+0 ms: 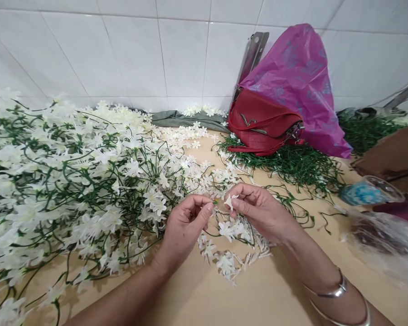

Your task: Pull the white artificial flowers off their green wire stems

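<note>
My left hand point(187, 224) is closed in a pinch at the tip of a thin green stem point(216, 202). My right hand point(258, 209) faces it a few centimetres away, with its thumb and fingers pinched on a small white fabric flower point(230, 200). Under both hands a green vine with white flowers point(229, 228) lies on the tan table point(245, 294). A small pile of white stamen pieces point(256, 246) lies just below my right hand.
A large heap of flowered green vines point(71, 181) fills the left half of the table. Loose white flowers point(187, 136) lie at the back. A red handbag point(261, 124) rests on bare green vines point(292, 165), with a pink plastic bag point(299, 77) behind. Clear bags point(381, 235) sit at right.
</note>
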Tool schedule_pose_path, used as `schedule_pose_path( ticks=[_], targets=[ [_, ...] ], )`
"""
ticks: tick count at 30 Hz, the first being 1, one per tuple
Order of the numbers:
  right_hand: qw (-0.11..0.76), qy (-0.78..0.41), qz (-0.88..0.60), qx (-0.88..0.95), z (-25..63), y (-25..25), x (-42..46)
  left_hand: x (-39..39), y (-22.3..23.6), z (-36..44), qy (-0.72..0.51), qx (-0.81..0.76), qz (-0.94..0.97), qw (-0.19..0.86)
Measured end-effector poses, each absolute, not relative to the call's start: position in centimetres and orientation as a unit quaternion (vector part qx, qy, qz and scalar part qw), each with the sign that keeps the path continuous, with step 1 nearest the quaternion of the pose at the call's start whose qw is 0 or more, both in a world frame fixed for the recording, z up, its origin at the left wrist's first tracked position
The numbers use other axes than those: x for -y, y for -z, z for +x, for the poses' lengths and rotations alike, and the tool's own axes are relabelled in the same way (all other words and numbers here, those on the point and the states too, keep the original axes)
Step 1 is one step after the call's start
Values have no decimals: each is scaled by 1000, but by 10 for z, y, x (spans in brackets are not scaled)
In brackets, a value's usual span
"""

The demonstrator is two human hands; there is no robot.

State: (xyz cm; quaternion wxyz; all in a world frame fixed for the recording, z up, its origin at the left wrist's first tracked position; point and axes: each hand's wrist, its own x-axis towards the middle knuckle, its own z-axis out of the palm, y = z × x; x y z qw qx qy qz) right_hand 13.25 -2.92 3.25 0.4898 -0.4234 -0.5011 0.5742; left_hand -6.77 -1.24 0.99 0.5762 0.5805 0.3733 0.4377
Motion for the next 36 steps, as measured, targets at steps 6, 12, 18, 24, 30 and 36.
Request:
schedule_pose_path(
  ticks=[6, 12, 18, 24, 30, 36],
  targets=[
    [468, -581, -436, 502, 129, -29, 29, 14, -10, -66, -439, -364, 590, 572],
    [467, -569, -448, 507, 126, -30, 29, 15, -9, -68, -427, -358, 597, 577],
    [470, -552, -473, 501, 122, -25, 29, 15, -6, -68, -424, -365, 596, 576],
    [469, -508, -504, 517, 117, -24, 29, 15, -3, -67, -433, -371, 601, 560],
    [467, -537, -507, 487, 114, -18, 27, 17, 0, -67, -429, -389, 607, 545],
    [467, -551, -507, 470, 110, -16, 26, 17, 2, -66, -428, -395, 618, 528]
  ],
)
